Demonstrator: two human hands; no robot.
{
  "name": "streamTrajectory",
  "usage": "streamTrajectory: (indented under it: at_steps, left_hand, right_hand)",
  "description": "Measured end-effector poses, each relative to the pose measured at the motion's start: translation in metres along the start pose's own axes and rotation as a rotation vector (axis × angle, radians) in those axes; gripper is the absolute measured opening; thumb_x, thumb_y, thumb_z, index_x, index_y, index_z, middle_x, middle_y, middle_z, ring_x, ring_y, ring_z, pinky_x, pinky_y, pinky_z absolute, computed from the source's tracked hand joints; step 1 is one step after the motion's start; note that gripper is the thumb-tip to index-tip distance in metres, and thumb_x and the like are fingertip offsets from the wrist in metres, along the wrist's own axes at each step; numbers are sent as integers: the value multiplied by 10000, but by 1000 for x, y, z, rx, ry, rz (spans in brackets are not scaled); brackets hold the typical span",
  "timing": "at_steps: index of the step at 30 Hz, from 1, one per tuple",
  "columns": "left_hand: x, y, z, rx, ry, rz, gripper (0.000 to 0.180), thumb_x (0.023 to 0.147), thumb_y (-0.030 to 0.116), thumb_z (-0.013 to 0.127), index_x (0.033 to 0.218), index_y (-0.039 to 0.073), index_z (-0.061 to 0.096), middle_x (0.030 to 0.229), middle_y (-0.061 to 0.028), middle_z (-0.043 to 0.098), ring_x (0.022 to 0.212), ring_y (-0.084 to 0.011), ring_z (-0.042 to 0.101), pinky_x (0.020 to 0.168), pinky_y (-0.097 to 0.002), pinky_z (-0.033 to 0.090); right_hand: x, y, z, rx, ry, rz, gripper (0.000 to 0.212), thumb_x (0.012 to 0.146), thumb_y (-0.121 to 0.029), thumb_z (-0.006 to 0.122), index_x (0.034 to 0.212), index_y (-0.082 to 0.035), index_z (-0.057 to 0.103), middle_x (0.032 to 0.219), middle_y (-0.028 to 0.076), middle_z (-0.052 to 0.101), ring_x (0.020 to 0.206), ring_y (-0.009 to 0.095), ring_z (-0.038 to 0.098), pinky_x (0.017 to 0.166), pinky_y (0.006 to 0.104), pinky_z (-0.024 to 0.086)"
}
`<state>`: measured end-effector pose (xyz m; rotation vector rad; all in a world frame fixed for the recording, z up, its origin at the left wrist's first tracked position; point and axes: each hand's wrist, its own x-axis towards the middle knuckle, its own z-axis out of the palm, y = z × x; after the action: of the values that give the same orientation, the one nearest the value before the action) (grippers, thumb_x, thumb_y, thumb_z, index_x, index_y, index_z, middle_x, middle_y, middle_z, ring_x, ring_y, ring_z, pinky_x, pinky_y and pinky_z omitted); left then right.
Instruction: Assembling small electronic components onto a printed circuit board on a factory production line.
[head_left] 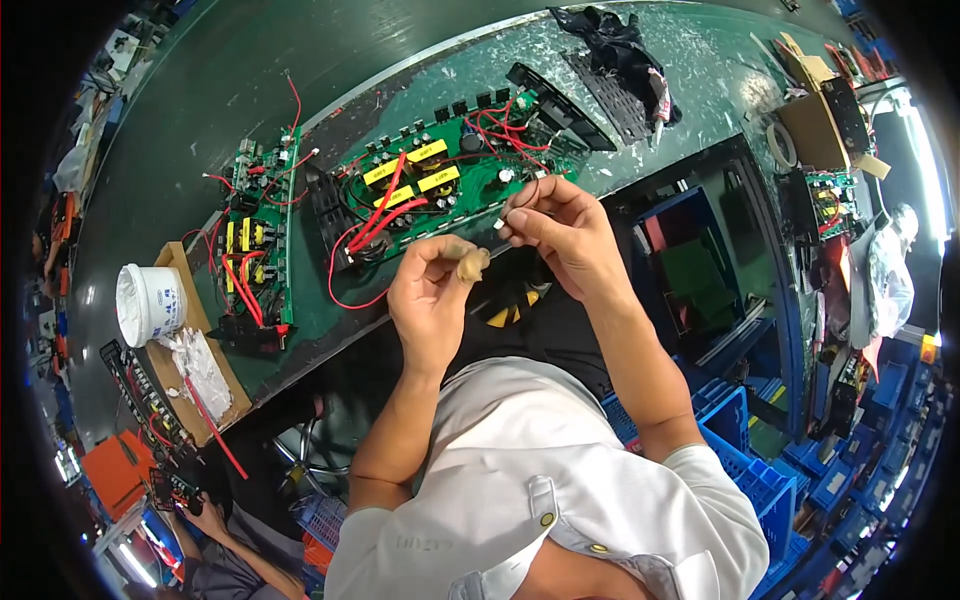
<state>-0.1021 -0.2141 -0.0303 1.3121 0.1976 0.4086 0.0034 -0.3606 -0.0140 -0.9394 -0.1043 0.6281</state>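
Note:
My right hand (568, 238) pinches a small white connector (499, 225) on a thin dark wire, in front of the near edge of a green circuit board. My left hand (432, 290) is closed beside it, thumb against fingertips, with a yellowish finger cot (473, 266) on one digit. Whatever it may hold is hidden. A thin red wire (350, 304) loops from the board to behind this hand. The circuit board (470, 205) lies on the bench, with yellow-labelled transformers (438, 180), thick red wires (378, 222) and black end panels.
A second wired board (250, 235) lies at the left. Near it are a white tub (148, 305) and a cardboard tray (240, 398) with white paste. A dark cloth (610, 45) lies at the far side. Blue crates (745, 470) stand at the right; another person's hand (208, 520) is lower left.

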Motion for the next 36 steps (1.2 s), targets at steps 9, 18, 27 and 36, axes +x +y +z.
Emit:
streamTrajectory:
  at_steps: [9,18,27,36]
  left_hand:
    - [13,-2,0,-45,-119,-150,235,908,24,718,1123,-24,638,984,-51,687,879,-101,655,782,-232,530]
    - [21,-3,6,-49,-190,-232,145,905,41,727,1011,5,635,924,-18,676,824,-72,632,715,-214,516]
    - [27,0,1,-104,-182,-387,161,890,18,729,1028,20,647,903,-3,685,783,-62,632,693,-189,491]
    - [22,-13,7,-121,-135,-249,202,880,-1,736,1053,11,632,982,-34,679,873,-83,642,782,-208,508]
  right_hand:
    - [-16,13,-6,-294,-29,-103,111,914,-14,695,996,0,623,932,7,641,824,58,598,720,211,483]
    - [-19,-5,-20,-560,-124,66,121,982,-104,633,998,15,638,852,-39,618,781,6,532,696,194,458]
    - [-13,-8,-16,-500,-121,79,97,967,-71,639,990,21,657,877,1,640,779,55,569,697,221,474]
    - [-14,-4,-11,-532,4,70,103,945,-65,673,983,28,650,861,7,643,771,62,594,697,224,487]
